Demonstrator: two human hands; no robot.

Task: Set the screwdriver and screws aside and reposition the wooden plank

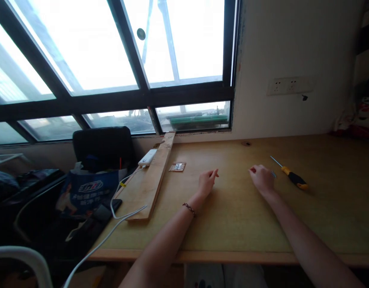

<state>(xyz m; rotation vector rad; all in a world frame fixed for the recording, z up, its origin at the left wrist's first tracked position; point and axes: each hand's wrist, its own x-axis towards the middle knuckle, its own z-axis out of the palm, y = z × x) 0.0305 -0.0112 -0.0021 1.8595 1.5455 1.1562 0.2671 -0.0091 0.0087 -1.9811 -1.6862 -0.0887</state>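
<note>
My left hand (206, 183) rests on the wooden table (226, 228), its fingers curled loosely together with nothing showing in them. A braided bracelet circles that wrist. To its left lies a small wooden plate with metal hinge-like pieces (177, 167), apart from the hand. My right hand (261, 179) is on the table too, closed in a loose fist; no object shows in it. Right beside it sit a few small metal pieces, perhaps screws (273, 174), partly hidden by the hand. Farther right lies a screwdriver (294, 177) with a yellow and black handle, its shaft pointing away from me.
A long wooden board (151, 180) lies along the table's left side. Next to it are a white power bank or adapter (147, 157) and a trailing white cable (106, 230). A black chair (103, 148) with a blue bag (90, 192) stands left. Wall sockets (289, 85) are at the back.
</note>
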